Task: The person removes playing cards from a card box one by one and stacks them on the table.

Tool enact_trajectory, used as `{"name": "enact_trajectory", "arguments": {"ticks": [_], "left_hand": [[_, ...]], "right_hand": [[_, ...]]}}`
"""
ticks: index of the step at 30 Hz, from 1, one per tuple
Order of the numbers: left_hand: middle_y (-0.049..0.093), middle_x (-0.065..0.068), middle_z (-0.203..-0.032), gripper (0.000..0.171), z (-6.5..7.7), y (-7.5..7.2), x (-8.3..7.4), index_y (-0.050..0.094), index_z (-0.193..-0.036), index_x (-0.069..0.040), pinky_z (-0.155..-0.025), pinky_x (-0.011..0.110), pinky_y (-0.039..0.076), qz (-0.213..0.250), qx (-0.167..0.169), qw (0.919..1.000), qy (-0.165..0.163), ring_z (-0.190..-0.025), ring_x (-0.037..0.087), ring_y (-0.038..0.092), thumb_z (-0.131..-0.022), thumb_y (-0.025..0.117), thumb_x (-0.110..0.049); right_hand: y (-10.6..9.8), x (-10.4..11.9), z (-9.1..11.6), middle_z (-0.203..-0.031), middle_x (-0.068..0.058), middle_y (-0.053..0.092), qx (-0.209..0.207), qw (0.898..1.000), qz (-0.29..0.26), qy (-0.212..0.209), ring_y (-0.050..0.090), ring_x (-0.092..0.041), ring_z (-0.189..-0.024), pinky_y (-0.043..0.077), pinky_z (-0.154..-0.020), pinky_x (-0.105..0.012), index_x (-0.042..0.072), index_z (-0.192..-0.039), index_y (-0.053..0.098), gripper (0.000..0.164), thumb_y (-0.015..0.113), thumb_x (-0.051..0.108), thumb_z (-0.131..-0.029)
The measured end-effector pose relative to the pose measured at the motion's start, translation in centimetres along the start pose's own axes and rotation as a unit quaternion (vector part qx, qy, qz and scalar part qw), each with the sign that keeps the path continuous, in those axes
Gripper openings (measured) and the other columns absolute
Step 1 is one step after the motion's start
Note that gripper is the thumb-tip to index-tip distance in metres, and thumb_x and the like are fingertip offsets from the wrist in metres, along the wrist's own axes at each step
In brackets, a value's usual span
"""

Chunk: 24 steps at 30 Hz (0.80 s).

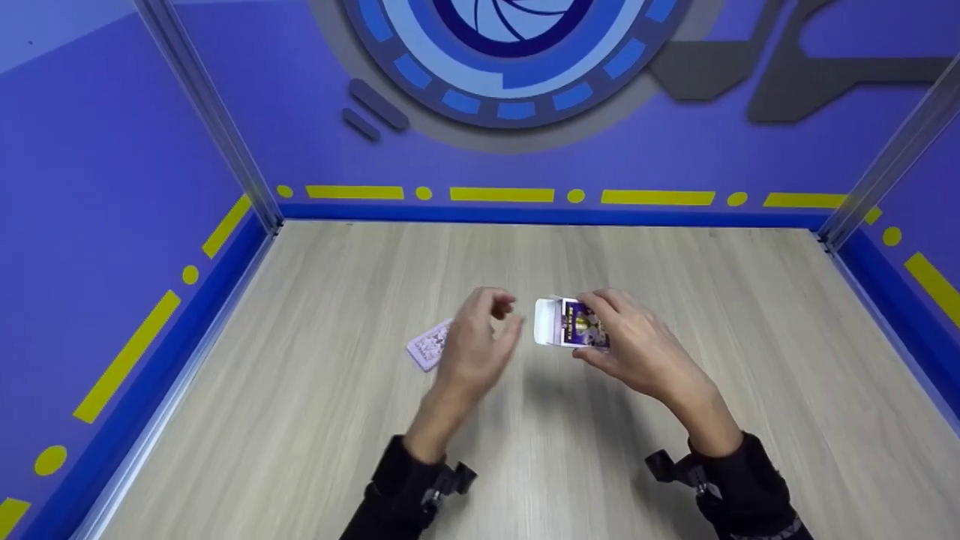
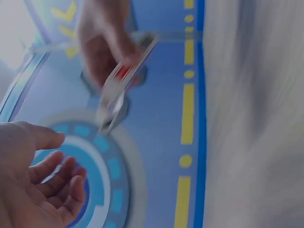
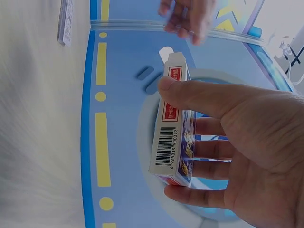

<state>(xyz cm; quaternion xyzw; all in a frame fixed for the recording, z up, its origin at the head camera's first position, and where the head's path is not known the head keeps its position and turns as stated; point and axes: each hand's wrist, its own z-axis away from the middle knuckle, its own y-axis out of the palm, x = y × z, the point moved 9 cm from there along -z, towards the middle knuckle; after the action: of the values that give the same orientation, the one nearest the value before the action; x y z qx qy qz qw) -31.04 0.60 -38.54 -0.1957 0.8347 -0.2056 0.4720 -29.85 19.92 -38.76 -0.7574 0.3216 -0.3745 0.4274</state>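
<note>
My right hand [image 1: 645, 345] grips a small card box [image 1: 576, 324] above the table, thumb on one narrow side and fingers on the other. Its white end flap [image 1: 546, 321] stands open and points left. In the right wrist view, a barcode and a red label show on the narrow side of the card box [image 3: 172, 118]. My left hand [image 1: 476, 341] hovers left of the flap, apart from it, with fingers loosely bent and nothing in them. Partly hidden behind that hand, a deck of cards [image 1: 427, 347] with a pink patterned back lies on the table.
The pale wood-grain table [image 1: 315, 420] is closed in by a blue back wall [image 1: 262, 90] and side walls, with metal posts [image 1: 214, 124] at the corners. Both wrists wear black bands with small camera mounts [image 1: 450, 484].
</note>
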Motion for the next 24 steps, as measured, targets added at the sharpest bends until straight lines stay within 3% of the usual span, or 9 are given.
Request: {"name": "enact_trajectory", "arguments": {"ticks": [3,6,12,24], "left_hand": [[0.063,0.004,-0.104,0.024,0.6,1.9,-1.0,0.060,-0.113,-0.004,-0.077,0.029,0.053,0.011,0.006,0.9996,0.025,-0.092,0.017,0.061,-0.093,0.074,-0.009],[0.062,0.004,-0.101,0.025,1.0,2.9,-1.0,0.058,-0.112,-0.004,-0.074,0.028,0.051,0.004,0.005,0.9996,0.026,-0.088,0.018,0.061,-0.094,0.074,-0.008],[0.060,0.004,-0.097,0.028,1.0,3.0,0.0,0.054,-0.113,-0.007,-0.070,0.027,0.047,0.001,-0.005,1.0000,0.002,-0.085,0.018,0.058,-0.094,0.074,-0.012],[0.064,0.002,-0.097,0.034,0.9,3.5,0.7,0.057,-0.116,-0.008,-0.070,0.029,0.048,-0.022,0.020,0.9991,-0.029,-0.085,0.020,0.061,-0.093,0.079,-0.021]], "right_hand": [[0.4,0.8,0.1,-0.131,-0.018,0.060,0.002,1.000,0.005,-0.016,0.062,-0.033,-0.111,0.055,-0.088,-0.049,0.002,-0.139,0.058,0.072,0.092,0.024,-0.079],[0.8,1.7,0.1,-0.130,-0.017,0.060,-0.001,0.999,0.008,-0.038,0.062,-0.032,-0.112,0.055,-0.089,-0.048,0.002,-0.137,0.058,0.070,0.091,0.025,-0.080],[0.7,2.3,0.1,-0.129,-0.014,0.061,-0.010,0.999,0.009,-0.047,0.061,-0.030,-0.112,0.055,-0.089,-0.047,0.003,-0.137,0.058,0.070,0.092,0.025,-0.080],[1.0,2.5,0.0,-0.127,-0.014,0.061,-0.005,0.998,0.020,-0.060,0.061,-0.031,-0.113,0.053,-0.091,-0.051,0.002,-0.136,0.059,0.071,0.093,0.026,-0.078]]}}
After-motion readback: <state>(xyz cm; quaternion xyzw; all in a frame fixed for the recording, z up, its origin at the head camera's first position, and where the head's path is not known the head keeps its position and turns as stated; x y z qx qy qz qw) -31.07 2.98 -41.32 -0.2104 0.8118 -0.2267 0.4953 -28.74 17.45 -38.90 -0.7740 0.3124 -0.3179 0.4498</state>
